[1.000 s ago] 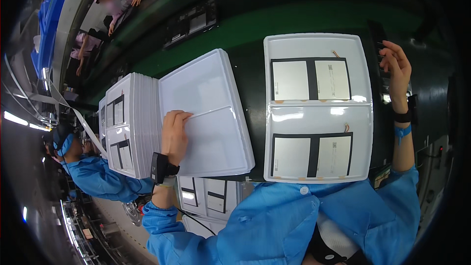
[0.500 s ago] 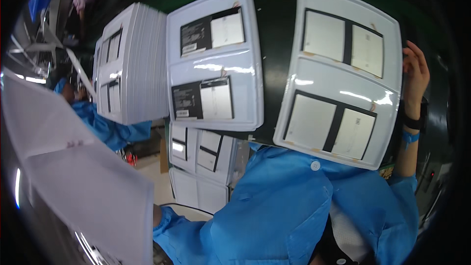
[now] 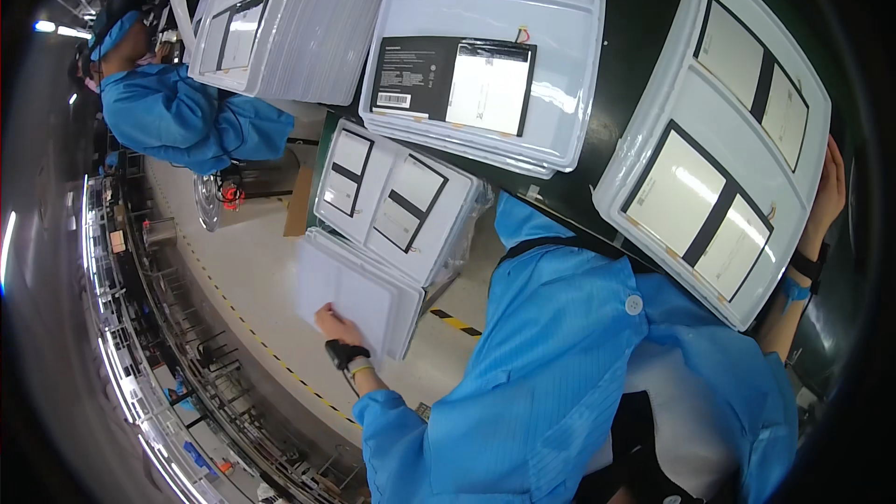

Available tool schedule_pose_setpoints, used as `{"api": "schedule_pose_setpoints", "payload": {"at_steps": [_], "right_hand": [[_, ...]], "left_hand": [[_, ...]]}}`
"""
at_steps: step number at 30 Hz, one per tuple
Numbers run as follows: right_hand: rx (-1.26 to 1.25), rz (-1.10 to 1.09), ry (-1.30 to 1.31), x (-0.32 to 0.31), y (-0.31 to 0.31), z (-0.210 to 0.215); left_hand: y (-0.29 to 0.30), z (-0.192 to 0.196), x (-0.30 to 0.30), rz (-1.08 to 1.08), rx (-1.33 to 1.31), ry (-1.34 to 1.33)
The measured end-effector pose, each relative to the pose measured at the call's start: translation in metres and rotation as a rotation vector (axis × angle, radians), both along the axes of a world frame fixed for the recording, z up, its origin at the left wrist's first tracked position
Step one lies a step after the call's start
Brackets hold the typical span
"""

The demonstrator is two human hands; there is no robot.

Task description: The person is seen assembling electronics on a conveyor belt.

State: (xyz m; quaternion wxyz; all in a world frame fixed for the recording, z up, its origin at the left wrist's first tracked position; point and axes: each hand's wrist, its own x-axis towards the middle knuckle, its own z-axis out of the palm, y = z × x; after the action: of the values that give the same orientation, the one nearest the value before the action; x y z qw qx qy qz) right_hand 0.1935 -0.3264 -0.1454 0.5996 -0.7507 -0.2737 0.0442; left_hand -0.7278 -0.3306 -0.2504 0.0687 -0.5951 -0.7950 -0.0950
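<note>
My left hand point(image 3: 342, 326) is low at the left, closed on the edge of a bare white plastic tray point(image 3: 347, 285). That tray, slightly blurred, lies over a stack of similar trays beside the table. My right hand point(image 3: 829, 189) lies along the right edge of a white tray point(image 3: 627, 143) at the right, fingers stretched and partly hidden by the rim. Two flat battery packs sit in that tray, the nearer point(image 3: 700, 210) and the farther point(image 3: 754, 82), each with pale panels and a black band. The right-hand tray seems to top a small stack.
A middle tray stack point(image 3: 567, 47) holds black-and-white battery packs point(image 3: 455, 84). Left of it rises a tall tray stack point(image 3: 313, 33). Below the table edge, another tray point(image 3: 448, 252) carries packs. A co-worker in blue point(image 3: 173, 117) is at the far left, above the floor point(image 3: 252, 271).
My left hand has swung the bare white tray from the left foreground over to the low stack. The view has shifted left and down. My right hand stays at the right-hand tray's edge.
</note>
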Motion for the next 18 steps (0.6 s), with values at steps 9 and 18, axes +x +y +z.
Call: {"api": "schedule_pose_setpoints", "payload": {"at_steps": [9, 18], "right_hand": [[0.107, -0.022, 0.079, 0.01, -0.005, 0.014], [0.259, -0.03, 0.146, -0.04, 0.017, 0.028]], "left_hand": [[0.054, -0.037, -0.033, -0.022, -0.289, -0.27], [0.205, 0.233, 0.36, -1.192, 0.622, -0.497]]}}
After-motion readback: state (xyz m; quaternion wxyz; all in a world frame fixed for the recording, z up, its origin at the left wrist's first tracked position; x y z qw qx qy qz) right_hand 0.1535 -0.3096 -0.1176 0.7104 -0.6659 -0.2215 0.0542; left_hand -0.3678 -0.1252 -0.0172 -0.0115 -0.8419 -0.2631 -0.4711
